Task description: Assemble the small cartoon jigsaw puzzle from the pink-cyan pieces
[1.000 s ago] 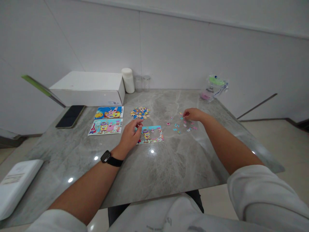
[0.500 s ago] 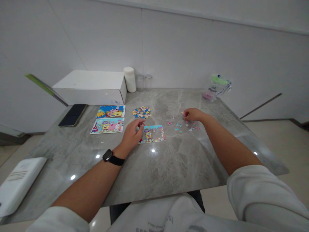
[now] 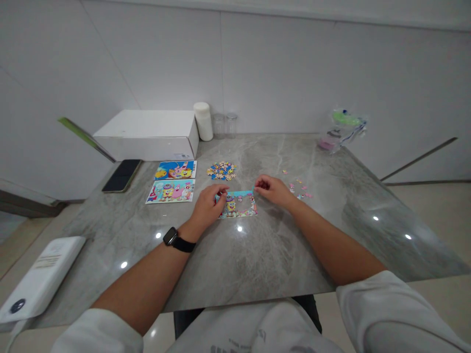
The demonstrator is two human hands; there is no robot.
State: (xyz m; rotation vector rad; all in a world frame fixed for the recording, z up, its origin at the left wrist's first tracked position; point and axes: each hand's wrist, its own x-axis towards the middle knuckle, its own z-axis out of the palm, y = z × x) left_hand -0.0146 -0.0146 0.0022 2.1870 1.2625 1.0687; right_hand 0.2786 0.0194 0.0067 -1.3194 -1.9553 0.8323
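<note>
A partly assembled jigsaw puzzle point(image 3: 243, 213) with cartoon figures lies flat on the table, with a gap in its middle right where grey tabletop shows. My left hand point(image 3: 210, 205) rests over its left edge, thumb and bent fingers apart, covering that end. At the puzzle's upper right corner is my right hand point(image 3: 274, 190), its thumb and fingertips pinched on a small puzzle piece point(image 3: 253, 188), mostly hidden. Several loose puzzle pieces point(image 3: 299, 182) are scattered to the right of this hand. A heap of mixed pieces point(image 3: 222, 170) sits behind the puzzle.
Two picture cards point(image 3: 172, 191) lie left of the puzzle, beside a phone point(image 3: 122, 175). Along the wall stand a white box point(image 3: 145, 147), a white bottle point(image 3: 203, 122) and two clear glasses point(image 3: 231, 126). A plastic bag point(image 3: 342, 132) is back right; a white device point(image 3: 44, 274) is front left.
My right hand has moved left from the loose pieces to the puzzle's upper right corner. My left hand stays at the puzzle's left edge. The view has shifted slightly.
</note>
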